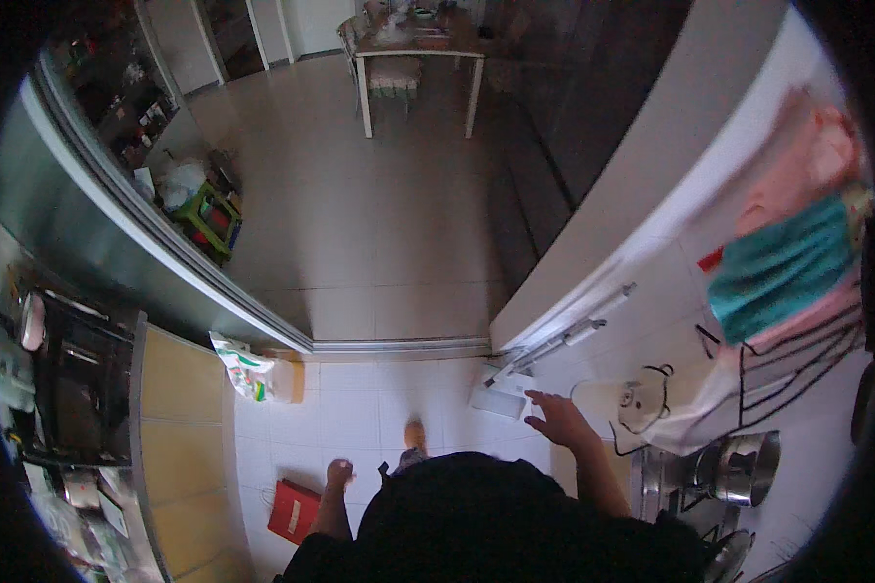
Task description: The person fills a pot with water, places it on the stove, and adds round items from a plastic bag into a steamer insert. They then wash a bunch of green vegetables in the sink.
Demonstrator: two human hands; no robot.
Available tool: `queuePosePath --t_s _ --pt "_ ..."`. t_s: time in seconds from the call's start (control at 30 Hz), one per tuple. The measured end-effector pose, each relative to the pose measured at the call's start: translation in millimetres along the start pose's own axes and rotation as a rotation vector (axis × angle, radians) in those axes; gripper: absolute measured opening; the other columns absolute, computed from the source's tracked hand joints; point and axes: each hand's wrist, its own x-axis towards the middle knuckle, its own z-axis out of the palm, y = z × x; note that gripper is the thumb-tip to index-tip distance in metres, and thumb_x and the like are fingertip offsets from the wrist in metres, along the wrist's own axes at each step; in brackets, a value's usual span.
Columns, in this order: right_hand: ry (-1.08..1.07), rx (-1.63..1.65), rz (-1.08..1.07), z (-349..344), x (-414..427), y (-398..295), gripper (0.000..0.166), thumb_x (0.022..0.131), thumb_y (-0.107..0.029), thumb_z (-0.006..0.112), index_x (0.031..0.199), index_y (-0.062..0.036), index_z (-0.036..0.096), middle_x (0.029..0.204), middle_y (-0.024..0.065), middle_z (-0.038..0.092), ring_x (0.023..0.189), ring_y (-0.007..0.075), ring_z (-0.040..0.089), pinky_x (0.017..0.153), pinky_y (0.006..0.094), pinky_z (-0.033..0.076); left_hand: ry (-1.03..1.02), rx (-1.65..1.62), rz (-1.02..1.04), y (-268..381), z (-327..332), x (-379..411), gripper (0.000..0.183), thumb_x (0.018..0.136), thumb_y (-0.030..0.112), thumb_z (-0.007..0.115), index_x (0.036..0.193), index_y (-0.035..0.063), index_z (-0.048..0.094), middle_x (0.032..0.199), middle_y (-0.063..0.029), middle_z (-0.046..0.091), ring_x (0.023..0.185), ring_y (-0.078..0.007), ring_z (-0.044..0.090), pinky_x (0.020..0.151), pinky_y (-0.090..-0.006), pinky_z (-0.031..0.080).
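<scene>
My right hand (560, 419) reaches forward over the floor, fingers spread and holding nothing. In the picture it lies close to a white box-like object (499, 399) at the foot of the wall; whether they touch cannot be told. My left hand (340, 472) hangs low by my side with its fingers seemingly curled, and no object shows in it. Beside and beyond it a red bag (295, 510) with a pale strip rests on the white tiled floor (379, 397). One foot (415, 435) shows ahead of my dark top.
A sliding-door track (401, 345) crosses ahead. Left are a white-and-green plastic bag (244, 368), yellow cabinets (182, 375) and a dark appliance (84, 382). Right are metal rods (576, 331), a teal cloth (784, 266), a bear-print fabric (649, 408) and a steel pot (747, 466). A table (419, 52) stands beyond.
</scene>
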Motion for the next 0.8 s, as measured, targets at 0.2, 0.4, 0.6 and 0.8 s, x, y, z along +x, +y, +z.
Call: queuePosePath --t_s 0.2,0.4,0.6,0.8 --pt "-0.049 0.034 -0.048 -43.7 130.3 -36.8 0.053 0.081 -0.027 0.065 0.126 -0.0048 0.049 0.108 0.0191 0.061 0.102 0.0350 0.057 0.089 0.0430 0.044 0.342 -0.793 -0.231 103.1 -191.1 197.6 0.033 0.079 0.018 0.062 0.107 0.0023 0.057 0.089 -0.0134 0.066 0.075 -0.0216 0.065 0.069 -0.0344 0.052" --pt "-0.093 -0.123 -0.130 -105.7 274.7 -1.9 0.055 0.082 -0.026 0.065 0.131 -0.0101 0.045 0.114 0.0138 0.061 0.107 0.0298 0.056 0.094 0.0403 0.043 0.345 -0.525 -0.001 189.7 -347.8 337.9 0.034 0.078 0.017 0.066 0.107 0.0037 0.057 0.090 -0.0140 0.065 0.086 -0.0313 0.062 0.077 -0.0377 0.050" --pt "0.123 0.177 0.048 -222.0 427.0 76.5 0.047 0.081 -0.020 0.065 0.125 -0.0071 0.052 0.099 0.0123 0.065 0.092 0.0217 0.063 0.081 0.0337 0.050 -0.036 -0.107 -0.629 29.0 -383.9 148.9 0.041 0.080 0.036 0.064 0.100 0.0012 0.058 0.093 -0.0218 0.062 0.087 -0.0361 0.061 0.073 -0.0444 0.049" --pt "0.163 0.223 0.068 -258.8 538.1 105.1 0.045 0.082 -0.019 0.065 0.122 -0.0034 0.052 0.095 0.0109 0.066 0.087 0.0194 0.064 0.079 0.0332 0.050 0.013 -0.392 -0.740 58.9 -342.0 228.4 0.037 0.080 0.034 0.062 0.098 0.0011 0.059 0.093 -0.0215 0.062 0.086 -0.0356 0.061 0.073 -0.0445 0.049"
